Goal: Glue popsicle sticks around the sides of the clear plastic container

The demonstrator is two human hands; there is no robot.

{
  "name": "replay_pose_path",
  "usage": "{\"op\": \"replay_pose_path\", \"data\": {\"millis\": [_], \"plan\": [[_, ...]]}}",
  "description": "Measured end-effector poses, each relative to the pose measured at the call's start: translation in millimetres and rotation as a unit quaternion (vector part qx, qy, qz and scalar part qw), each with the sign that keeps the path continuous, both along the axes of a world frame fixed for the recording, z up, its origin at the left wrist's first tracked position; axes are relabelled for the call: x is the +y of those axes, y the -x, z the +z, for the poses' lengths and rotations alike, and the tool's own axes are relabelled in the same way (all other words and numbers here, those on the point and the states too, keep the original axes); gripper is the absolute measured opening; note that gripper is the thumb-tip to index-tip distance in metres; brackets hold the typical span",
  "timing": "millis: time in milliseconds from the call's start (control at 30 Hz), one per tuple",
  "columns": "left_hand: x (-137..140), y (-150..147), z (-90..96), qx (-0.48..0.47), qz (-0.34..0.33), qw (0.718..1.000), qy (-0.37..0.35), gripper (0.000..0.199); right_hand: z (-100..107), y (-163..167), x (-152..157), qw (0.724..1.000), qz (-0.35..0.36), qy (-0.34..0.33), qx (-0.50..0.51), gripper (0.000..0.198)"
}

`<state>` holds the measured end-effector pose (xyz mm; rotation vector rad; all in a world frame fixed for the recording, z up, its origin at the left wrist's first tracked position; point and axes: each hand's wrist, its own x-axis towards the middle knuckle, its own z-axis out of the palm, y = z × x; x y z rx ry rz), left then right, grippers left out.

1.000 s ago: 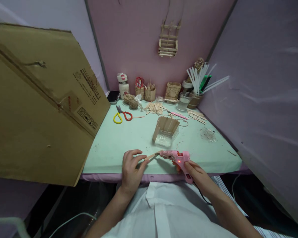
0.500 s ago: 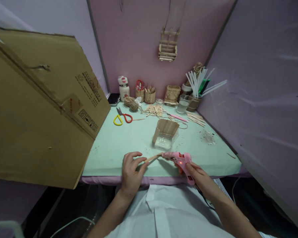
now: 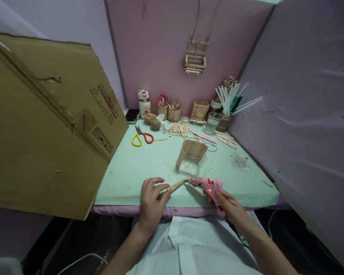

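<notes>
Between thumb and finger, my left hand pinches the near end of a flat wooden craft stick. My right hand is wrapped round the handle of a pink hot glue gun, whose small light glows orange. The gun's nozzle points left and meets the far end of the stick. Just beyond them stands a clear plastic box with craft sticks lining its back and left sides.
Scissors, a twine ball, loose sticks, a pink pen-like tool and a water cup lie farther back. Glue sticks stand at back right. A large cardboard sheet leans at left; scraps lie right.
The view has tilted slightly, so everything sits a little lower. Both hands keep their holds, and the glue gun's nozzle stays at the stick's far end.
</notes>
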<state>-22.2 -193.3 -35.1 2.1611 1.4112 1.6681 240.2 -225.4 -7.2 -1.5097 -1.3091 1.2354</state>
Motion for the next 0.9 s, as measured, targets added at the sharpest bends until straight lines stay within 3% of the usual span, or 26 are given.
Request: {"op": "replay_pose_path", "data": {"millis": [433,700,900], "plan": [[-0.4,-0.2,-0.5,0.000,-0.008,1.000,0.003,0.007,0.2,-0.8,1.1,1.000,0.002,0.003,-0.001,0.051],[-0.2,-0.4,-0.3,-0.002,-0.011,1.000,0.002,0.008,10.5,-2.0,-2.8,0.997,-0.015,-0.009,-0.075,0.056],[-0.5,-0.3,-0.5,-0.014,-0.010,1.000,0.005,0.007,19.9,-42.9,1.0,0.982,-0.073,-0.084,-0.150,0.064]]}}
